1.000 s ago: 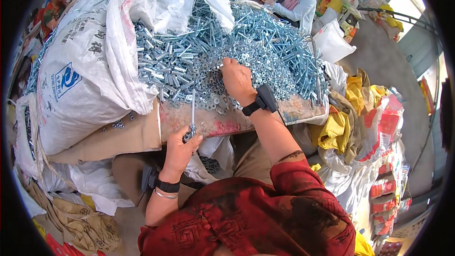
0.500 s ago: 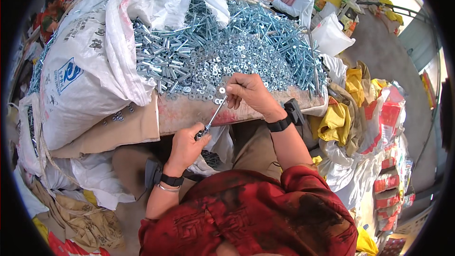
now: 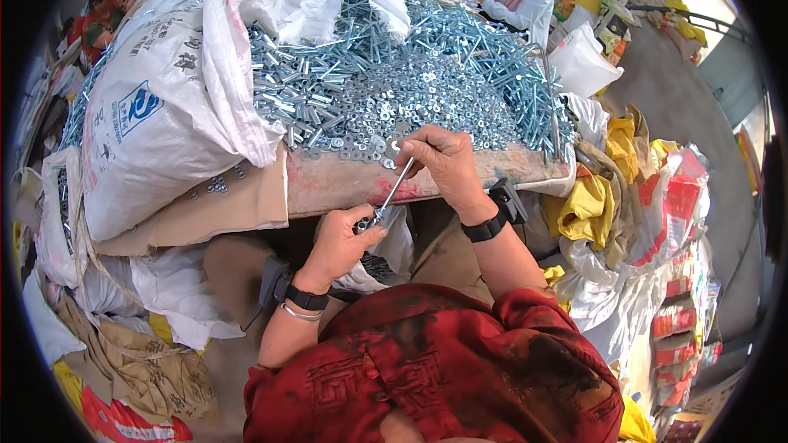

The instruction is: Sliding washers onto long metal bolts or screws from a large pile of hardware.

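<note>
My left hand [image 3: 343,239] is closed around the lower end of a thin metal bolt [image 3: 397,182], which slants up and to the right. Dark, shiny metal parts show between the left thumb and fingers; their exact kind is partly hidden. My right hand [image 3: 443,162] pinches at the bolt's upper end, where a small flat washer [image 3: 396,146] shows at the fingertips. Just beyond the hands, a heap of loose washers [image 3: 402,102] spreads over the table, with metal sleeves [image 3: 300,86] on its left and long bolts [image 3: 521,90] on its right.
A bulging white woven sack [image 3: 156,127] leans on the table's left side, above a cardboard sheet [image 3: 238,201] holding a few nuts [image 3: 217,184]. The stained table edge [image 3: 345,189] runs before me. Yellow cloth [image 3: 587,209] and sacks crowd the right. A co-worker [image 3: 525,0] sits across.
Both hands and the bolt have shifted slightly right in view, and the left hand has risen closer to the right. The whole scene has also shifted a little with my head.
</note>
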Available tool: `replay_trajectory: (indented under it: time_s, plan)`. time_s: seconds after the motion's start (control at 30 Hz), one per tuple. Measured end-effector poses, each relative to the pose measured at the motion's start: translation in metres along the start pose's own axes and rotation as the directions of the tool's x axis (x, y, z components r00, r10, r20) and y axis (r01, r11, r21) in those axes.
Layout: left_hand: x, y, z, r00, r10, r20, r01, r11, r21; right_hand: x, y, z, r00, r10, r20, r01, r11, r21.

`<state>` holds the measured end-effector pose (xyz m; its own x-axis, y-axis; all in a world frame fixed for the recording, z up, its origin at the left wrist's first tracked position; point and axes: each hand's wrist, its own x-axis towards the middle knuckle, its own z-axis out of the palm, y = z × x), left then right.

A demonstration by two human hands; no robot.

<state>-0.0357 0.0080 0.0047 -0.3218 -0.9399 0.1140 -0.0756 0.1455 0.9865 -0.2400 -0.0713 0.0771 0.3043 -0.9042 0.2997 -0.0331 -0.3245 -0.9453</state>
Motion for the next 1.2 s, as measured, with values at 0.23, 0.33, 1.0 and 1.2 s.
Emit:
replay_trajectory:
  time_s: [0.23, 0.33, 1.0, 1.2]
  plan:
    - [-0.001, 0.006, 0.0, 0.991, -0.11, 0.078, 0.133, 0.903, -0.408, -0.001, -0.013, 0.017, 0.996, 0.055, -0.073, -0.039, 0.98, 0.195]
    - [0.002, 0.011, 0.001, 0.985, -0.139, 0.103, 0.171, 0.853, -0.493, 0.0, -0.006, 0.025, 0.982, -0.081, -0.17, 0.079, 0.997, -0.022]
    - [-0.003, 0.002, -0.01, 0.888, 0.319, -0.331, -0.186, 0.908, 0.376, -0.009, 0.008, 0.053, 0.938, 0.184, 0.293, -0.22, 0.971, 0.093]
    - [0.001, 0.002, -0.014, 0.813, 0.328, -0.481, -0.073, 0.877, 0.476, -0.007, 0.017, 0.087, 0.967, 0.209, 0.149, -0.239, 0.944, 0.229]
